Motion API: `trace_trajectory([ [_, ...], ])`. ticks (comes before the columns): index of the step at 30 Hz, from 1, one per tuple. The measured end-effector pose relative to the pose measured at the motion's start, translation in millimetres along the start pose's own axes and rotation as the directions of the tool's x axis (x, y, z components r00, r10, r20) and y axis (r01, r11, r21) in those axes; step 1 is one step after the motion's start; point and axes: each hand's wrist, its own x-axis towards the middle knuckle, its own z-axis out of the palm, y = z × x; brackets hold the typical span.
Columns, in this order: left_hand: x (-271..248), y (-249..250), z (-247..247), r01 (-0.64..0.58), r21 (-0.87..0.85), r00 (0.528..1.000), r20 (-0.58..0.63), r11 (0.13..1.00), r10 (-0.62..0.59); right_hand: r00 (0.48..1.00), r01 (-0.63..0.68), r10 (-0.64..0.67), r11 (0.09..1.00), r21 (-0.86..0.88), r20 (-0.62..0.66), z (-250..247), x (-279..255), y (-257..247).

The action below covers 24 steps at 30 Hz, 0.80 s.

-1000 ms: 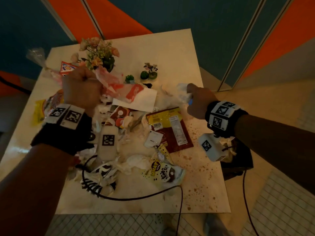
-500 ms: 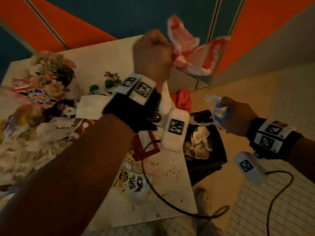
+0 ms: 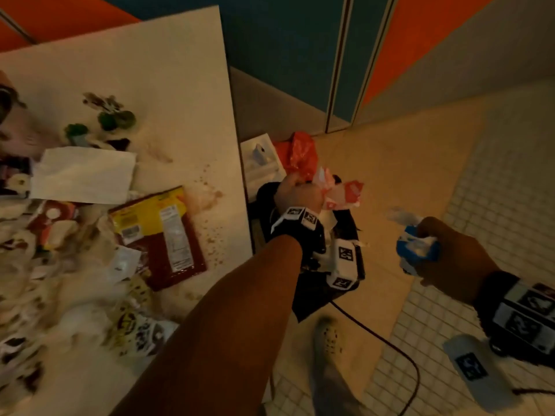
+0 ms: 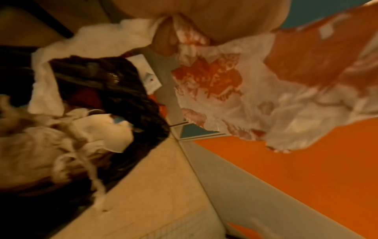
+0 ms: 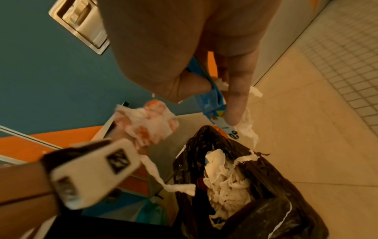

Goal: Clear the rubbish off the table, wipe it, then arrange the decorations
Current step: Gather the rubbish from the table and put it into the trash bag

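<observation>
My left hand grips a crumpled red-and-white plastic bag over the black bin bag that stands on the floor by the table's right edge. White tissue trails from that fist in the left wrist view. My right hand holds a blue-and-white wrapper with tissue, to the right of the bin and above the floor. The bin holds white tissues. On the cream table lie a red-and-yellow packet, a white napkin and several more wrappers.
Small green plant ornaments stand at the table's back. An orange bag and a white box sit on the floor behind the bin. A black cable runs across the tiled floor near my shoe. Brown specks dot the table's right part.
My left hand lifted the red-and-white bag off the table, swung it right and lowered it over the bin. My right hand carried the blue wrapper off the table to the right.
</observation>
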Motion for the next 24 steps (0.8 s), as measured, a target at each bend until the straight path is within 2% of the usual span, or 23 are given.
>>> trace_trajectory([
  [2, 9.9, -23.5, 9.7, 0.064, -0.007, 0.998, -0.029, 0.998, -0.064, 1.0, 0.002, -0.002, 1.0, -0.008, -0.015, 1.3, 3.9, 6.5],
  [5, 16.1, -44.9, 19.4, 0.093, 0.188, 0.995, 0.007, 0.978, -0.096, 0.998, -0.034, 0.035, 0.999, 0.024, -0.044, 4.1, 10.6, 9.9],
  [9, 29.2, -73.6, 35.4, 0.156, 0.118, 0.986, 0.043, 0.981, -0.162, 0.999, -0.004, 0.007, 0.998, 0.059, -0.053, 4.6, 17.2, 7.6],
  [11, 30.2, -77.3, 40.2, 0.235, 0.11, 0.964, 0.099, 0.966, -0.246, 0.998, 0.023, -0.019, 0.998, 0.061, -0.066, 1.6, 22.5, 6.9],
  [12, 30.2, -77.9, 41.9, 0.294, 0.083, 0.935, 0.183, 0.952, -0.305, 0.997, 0.034, -0.03, 0.998, 0.056, -0.072, 0.1, 25.6, 6.2],
  [13, 28.6, -78.6, 41.8, 0.389, 0.04, 0.895, 0.218, 0.92, -0.388, 0.997, 0.046, -0.042, 0.998, 0.051, -0.071, -1.1, 28.7, 4.5],
  [14, 30.1, -81.2, 42.7, 0.424, 0.064, 0.88, 0.209, 0.903, -0.427, 0.996, 0.058, -0.055, 0.997, 0.044, -0.065, -2.0, 31.4, 2.3],
  [16, 28.3, -81.5, 37.6, 0.356, 0.202, 0.913, 0.13, 0.912, -0.385, 0.995, 0.086, -0.084, 0.995, 0.042, -0.05, -1.8, 37.4, -3.5],
  [17, 34.1, -82.7, 39.6, 0.263, 0.327, 0.933, 0.153, 0.907, -0.326, 0.995, 0.089, -0.087, 0.995, 0.051, -0.04, -0.3, 41.3, -6.4],
  [18, 44.9, -82.6, 42.4, 0.195, 0.387, 0.937, 0.197, 0.901, -0.287, 0.997, 0.077, -0.076, 0.996, 0.052, -0.024, 3.0, 48.0, -6.6],
  [20, 54.8, -61.5, 39.2, 0.104, 0.443, 0.957, 0.198, 0.89, -0.21, 1.0, 0.021, -0.022, 1.0, 0.022, 0.016, 12.7, 66.7, -3.3],
  [22, 46.4, -11.2, 25.0, 0.003, 0.38, 0.984, 0.165, 0.925, -0.071, 0.997, -0.065, 0.066, 0.998, -0.021, 0.046, 27.8, 90.9, 0.7],
  [24, 34.5, 34.1, 8.6, -0.113, 0.22, 0.981, 0.181, 0.969, 0.073, 0.988, -0.121, 0.125, 0.992, -0.048, 0.093, 49.0, 114.2, 2.2],
])
